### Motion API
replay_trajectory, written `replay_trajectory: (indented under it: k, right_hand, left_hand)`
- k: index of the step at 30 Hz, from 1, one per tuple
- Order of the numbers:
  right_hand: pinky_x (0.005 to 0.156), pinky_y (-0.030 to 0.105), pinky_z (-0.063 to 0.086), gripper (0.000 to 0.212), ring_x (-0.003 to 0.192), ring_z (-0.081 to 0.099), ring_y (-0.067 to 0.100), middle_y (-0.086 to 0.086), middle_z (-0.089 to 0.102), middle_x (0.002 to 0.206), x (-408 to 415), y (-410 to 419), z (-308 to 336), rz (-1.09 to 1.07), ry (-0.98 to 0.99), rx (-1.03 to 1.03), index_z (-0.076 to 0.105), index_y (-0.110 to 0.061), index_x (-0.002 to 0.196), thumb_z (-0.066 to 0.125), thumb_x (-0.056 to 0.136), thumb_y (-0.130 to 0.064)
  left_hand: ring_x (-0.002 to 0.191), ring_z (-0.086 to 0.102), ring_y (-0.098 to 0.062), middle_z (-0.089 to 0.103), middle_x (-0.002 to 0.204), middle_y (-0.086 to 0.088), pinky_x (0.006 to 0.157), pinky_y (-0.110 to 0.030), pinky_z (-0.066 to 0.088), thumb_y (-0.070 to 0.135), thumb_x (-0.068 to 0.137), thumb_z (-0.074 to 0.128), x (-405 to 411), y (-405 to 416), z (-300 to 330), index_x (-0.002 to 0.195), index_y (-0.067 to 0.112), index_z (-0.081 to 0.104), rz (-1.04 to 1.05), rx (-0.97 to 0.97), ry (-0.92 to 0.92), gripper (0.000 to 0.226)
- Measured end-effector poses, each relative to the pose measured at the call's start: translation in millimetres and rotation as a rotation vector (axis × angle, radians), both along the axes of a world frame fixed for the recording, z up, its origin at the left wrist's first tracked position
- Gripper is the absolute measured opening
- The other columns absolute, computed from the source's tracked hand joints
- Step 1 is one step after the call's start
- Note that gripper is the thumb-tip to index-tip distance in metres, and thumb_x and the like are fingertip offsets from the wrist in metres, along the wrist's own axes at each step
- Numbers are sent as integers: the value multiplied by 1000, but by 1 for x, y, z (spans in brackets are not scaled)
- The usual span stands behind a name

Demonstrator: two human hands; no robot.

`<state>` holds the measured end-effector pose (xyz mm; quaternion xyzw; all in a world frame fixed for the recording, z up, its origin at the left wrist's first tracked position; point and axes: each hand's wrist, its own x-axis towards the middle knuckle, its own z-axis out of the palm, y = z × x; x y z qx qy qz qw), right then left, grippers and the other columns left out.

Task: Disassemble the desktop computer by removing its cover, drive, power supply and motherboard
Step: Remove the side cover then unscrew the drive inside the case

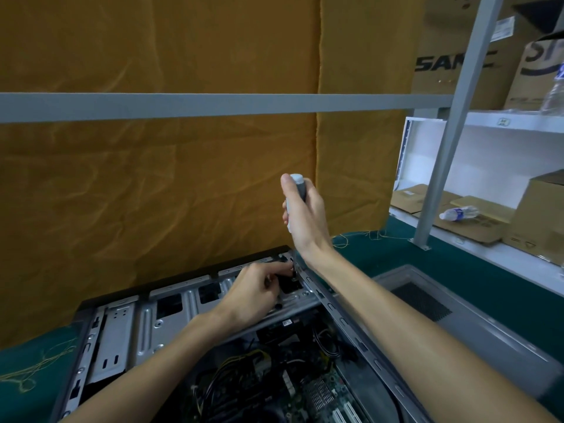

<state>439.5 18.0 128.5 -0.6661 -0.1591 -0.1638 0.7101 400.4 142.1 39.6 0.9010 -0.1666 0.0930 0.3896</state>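
Note:
An open desktop computer case (122,331) lies on a green table, its metal drive cage facing me at the far end. Inside, at the bottom of the view, the motherboard (320,392) and bundled cables (241,364) show. My right hand (305,215) grips the grey handle of a screwdriver (297,186) held upright, its shaft running down to the cage's far right corner. My left hand (256,288) rests on the cage with its fingertips pinching the shaft near the tip (293,271). The tip itself is hidden by the fingers.
The removed grey side cover (457,319) with a mesh vent lies on the table to the right of the case. An orange cloth hangs behind. Right of that, a metal shelf (442,178) holds cardboard boxes and a plastic bottle (457,213).

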Motion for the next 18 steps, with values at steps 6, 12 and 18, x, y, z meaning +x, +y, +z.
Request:
replay_trajectory:
  k: [6, 12, 18]
  right_hand:
    - [69, 38, 43, 44, 76, 52, 19, 1, 51, 84, -1, 2, 9, -24, 83, 33, 52, -16, 88, 47, 100, -58]
    - [69, 30, 45, 36, 78, 55, 12, -6, 55, 88, 4, 1, 13, 12, 198, 58, 53, -21, 97, 54, 97, -56]
    - [62, 28, 43, 31, 76, 61, 15, -1, 59, 87, -2, 8, 19, 66, 213, -13, 53, -18, 100, 55, 97, -49]
  left_hand:
    - [68, 64, 5, 72, 114, 17, 61, -9, 43, 3, 99, 47, 3, -4, 5, 132, 23, 67, 18, -10, 5, 44]
    - [84, 65, 7, 74, 100, 22, 70, -8, 43, 15, 97, 61, 8, -5, 5, 117, 29, 74, 48, -7, 0, 28]
    - [63, 63, -2, 70, 75, 20, 55, -15, 43, 30, 98, 65, 11, -12, 9, 97, 34, 75, 49, -73, -67, 11]
